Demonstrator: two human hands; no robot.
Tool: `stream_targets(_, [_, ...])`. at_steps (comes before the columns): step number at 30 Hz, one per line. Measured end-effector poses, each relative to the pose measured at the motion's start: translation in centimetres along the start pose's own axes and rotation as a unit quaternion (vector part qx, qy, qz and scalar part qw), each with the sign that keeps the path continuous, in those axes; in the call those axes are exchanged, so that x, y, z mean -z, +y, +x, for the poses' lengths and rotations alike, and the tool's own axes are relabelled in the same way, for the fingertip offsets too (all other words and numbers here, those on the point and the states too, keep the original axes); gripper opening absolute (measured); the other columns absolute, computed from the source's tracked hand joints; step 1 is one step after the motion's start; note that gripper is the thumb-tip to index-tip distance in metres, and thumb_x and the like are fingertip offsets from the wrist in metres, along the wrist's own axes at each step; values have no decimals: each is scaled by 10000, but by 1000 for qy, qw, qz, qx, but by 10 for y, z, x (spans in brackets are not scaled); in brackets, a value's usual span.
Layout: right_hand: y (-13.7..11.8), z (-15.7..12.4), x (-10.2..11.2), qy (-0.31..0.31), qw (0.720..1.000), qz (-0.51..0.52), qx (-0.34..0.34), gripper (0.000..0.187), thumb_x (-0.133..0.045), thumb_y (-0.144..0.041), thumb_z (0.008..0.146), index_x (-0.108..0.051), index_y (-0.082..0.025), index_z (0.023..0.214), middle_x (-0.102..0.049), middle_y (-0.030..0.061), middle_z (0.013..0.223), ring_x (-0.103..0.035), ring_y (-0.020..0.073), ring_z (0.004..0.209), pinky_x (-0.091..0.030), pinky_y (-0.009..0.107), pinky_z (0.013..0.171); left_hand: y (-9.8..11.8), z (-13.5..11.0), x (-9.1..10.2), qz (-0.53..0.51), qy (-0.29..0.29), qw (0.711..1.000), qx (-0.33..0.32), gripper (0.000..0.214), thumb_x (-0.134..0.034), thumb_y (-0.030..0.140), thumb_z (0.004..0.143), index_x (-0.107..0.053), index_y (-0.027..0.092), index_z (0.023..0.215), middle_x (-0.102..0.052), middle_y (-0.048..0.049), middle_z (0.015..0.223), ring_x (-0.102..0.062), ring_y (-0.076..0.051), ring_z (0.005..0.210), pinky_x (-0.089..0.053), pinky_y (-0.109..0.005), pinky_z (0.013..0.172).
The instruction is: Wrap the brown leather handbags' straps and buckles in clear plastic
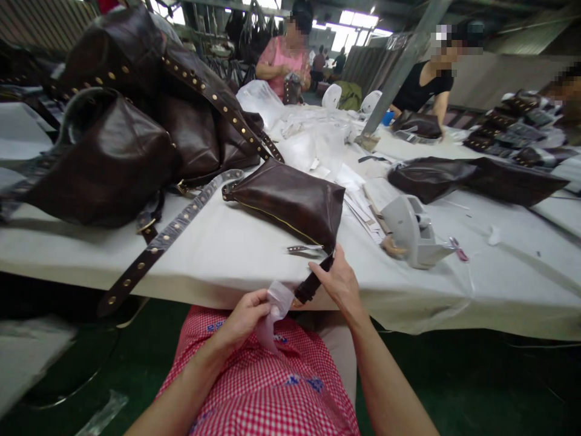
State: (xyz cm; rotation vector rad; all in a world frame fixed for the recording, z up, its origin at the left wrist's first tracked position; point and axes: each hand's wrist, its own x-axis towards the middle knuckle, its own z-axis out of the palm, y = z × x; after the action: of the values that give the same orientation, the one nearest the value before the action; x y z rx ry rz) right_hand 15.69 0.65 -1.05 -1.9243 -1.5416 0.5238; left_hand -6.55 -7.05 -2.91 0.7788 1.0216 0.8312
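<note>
A dark brown leather bag (pixel 290 197) with a yellow zip lies on the white-covered table in front of me. From its near corner a short dark strap (pixel 313 281) reaches over the table edge. My right hand (pixel 339 278) is closed around that strap close to the bag. My left hand (pixel 247 315) pinches a piece of thin white wrapping (pixel 279 303) at the strap's lower end, where a bit of metal shows. Thread snips (pixel 305 249) lie on the table just beyond the strap.
Several dark leather bags (pixel 109 151) are heaped at the left, with a studded strap (pixel 167 239) trailing over the edge. A grey tape dispenser (pixel 415 233) stands at the right. More bags (pixel 431 175) and loose plastic (pixel 313 136) lie farther back. Co-workers (pixel 285 60) are across the table.
</note>
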Motion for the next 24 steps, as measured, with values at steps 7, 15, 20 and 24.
stream_targets(7, [-4, -15, 4, 12, 999, -30, 6, 878, -595, -568, 750, -341, -82, 1436, -665, 120, 925, -626, 274, 817, -483, 395, 752, -3, 3, 5, -16, 13, 1000, 9, 389, -712, 479, 672, -668, 111, 791, -603, -7, 675, -455, -98, 587, -328, -203, 565])
stream_targets(15, [-9, -80, 4, -221, 950, 213, -63, 536, -429, -642, 850, -663, -161, 823, -631, 52, 681, -560, 166, 593, -413, 262, 529, 9, 6, -3, 77, 9, 996, -46, 343, -669, 466, 682, -639, 124, 683, -560, 5, 630, -443, -117, 597, -337, -222, 572])
stream_targets(20, [-13, -97, -9, -243, 853, 445, -122, 410, -689, -559, 720, -550, -175, 681, -533, -36, 597, -473, 92, 529, -395, 205, 512, 4, 9, -18, 156, -1, 985, -66, 270, -625, 394, 705, -536, 160, 605, -527, 24, 584, -438, -119, 574, -347, -223, 554])
stream_targets(24, [1, -76, 3, -133, 884, 435, -112, 429, -686, -595, 699, -526, -198, 719, -574, -22, 628, -514, 125, 535, -458, 254, 544, 12, 11, -26, 257, -1, 960, -113, 275, -552, 387, 789, -532, 173, 618, -556, 1, 629, -493, -153, 630, -389, -243, 586])
